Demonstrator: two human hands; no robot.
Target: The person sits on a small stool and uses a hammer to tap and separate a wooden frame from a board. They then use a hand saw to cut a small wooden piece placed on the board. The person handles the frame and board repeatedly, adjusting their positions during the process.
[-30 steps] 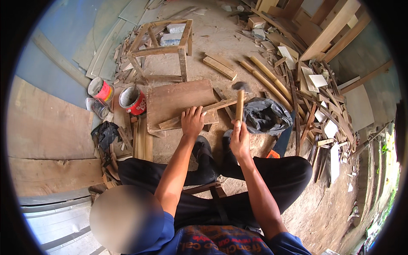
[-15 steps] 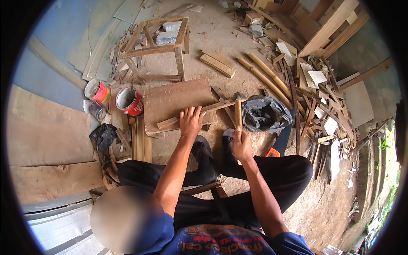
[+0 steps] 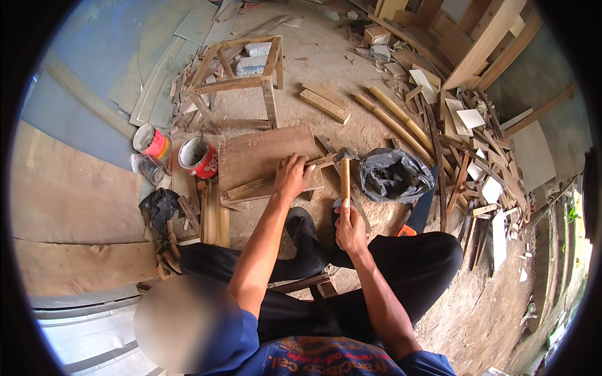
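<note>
A narrow wooden strip lies at a slant over a broad brown board in front of my feet. My left hand is closed over the strip, its fingers bent across the far side. In my right hand is a hammer, held upright by its light wooden handle. Its dark head is beside the strip's right end, and I cannot tell whether they touch. Just right of the hammer stands an open black plastic bag, its contents dark and unclear.
Paint cans stand left of the board, below a wooden stool frame. A handsaw with an orange handle lies by my right knee. Bamboo poles and a heap of wood scraps lie at the right.
The strip has slid left over the board, and my left hand sits farther along it toward the right end. My right hand and the hammer have shifted slightly left and nearer.
</note>
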